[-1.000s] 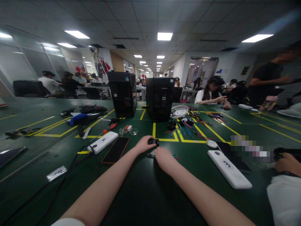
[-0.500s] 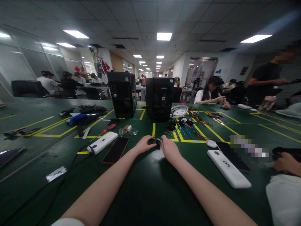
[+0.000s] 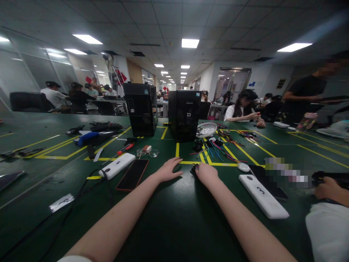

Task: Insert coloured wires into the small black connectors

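On the green table, my left hand (image 3: 168, 170) has its fingers stretched and apart, with nothing in them. To its right, my right hand (image 3: 206, 174) is closed on a small black part (image 3: 194, 169), whose exact kind I cannot make out. Part of it is hidden behind the fingers. Just beyond that hand lie coloured wires (image 3: 215, 151) with black pieces among them. A dark phone with an orange edge (image 3: 133, 175) lies left of my left forearm.
Two black computer towers (image 3: 140, 112) stand ahead. White power banks (image 3: 263, 196) lie on both sides. Glasses (image 3: 153, 153), a red screwdriver (image 3: 125, 148) and a white basket (image 3: 206, 129) are farther back. A co-worker's hand (image 3: 331, 191) is at the right edge.
Both hands were together at the black part. My left hand has let go and opened. My right hand has moved slightly right and nearer, carrying the black part.
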A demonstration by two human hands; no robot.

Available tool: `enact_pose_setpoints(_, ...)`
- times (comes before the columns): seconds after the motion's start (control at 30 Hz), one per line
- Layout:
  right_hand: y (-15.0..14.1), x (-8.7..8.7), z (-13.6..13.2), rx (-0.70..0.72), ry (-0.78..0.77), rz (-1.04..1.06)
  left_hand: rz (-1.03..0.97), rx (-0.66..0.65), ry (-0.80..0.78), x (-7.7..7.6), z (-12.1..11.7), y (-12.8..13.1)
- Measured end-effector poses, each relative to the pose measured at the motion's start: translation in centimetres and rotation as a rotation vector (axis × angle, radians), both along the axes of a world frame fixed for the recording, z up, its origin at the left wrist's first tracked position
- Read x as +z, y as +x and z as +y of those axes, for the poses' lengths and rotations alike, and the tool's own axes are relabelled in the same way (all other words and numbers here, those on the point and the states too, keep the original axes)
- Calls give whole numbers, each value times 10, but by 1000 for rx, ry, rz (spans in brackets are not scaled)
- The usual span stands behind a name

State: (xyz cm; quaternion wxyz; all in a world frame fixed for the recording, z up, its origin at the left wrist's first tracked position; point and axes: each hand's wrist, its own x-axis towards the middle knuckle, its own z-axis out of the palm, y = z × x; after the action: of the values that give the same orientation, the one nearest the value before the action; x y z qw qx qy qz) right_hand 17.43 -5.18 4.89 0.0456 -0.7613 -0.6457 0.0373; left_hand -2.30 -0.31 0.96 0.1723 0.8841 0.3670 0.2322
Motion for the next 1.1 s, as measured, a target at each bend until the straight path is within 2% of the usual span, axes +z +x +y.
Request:
enact_pose_setpoints(0.17,70,14,6,-233,-187,29,42,-13,3,-1,2,-1)
enact_pose_setpoints(0.27,104,10,9,-333,-203,7,37,-9,23,-3,3,-1)
enact_pose_setpoints(0.37,123,3,12,-336,-214,17,36,-1,28,-4,3,-1)
enact_pose_setpoints(0.53,141,3,17,-341,-179,35,49,-12,26,-2,2,-1)
enact_pose_setpoints(0.6,146,12,16,-366,-138,35,44,-14,27,-1,2,-1)
enact_pose_setpoints(0.7,146,28,10,-298,-72,37,55,-11,28,-1,1,0)
enact_pose_setpoints(0.83,137,43,-2,-258,-159,155,75,-11,39,-2,3,1)
enact_pose_setpoints(0.93,136,44,-6,-242,-222,209,82,-8,43,-3,4,1)
enact_pose_setpoints(1.1,143,41,-7,-221,-178,262,95,-19,57,-2,3,0)
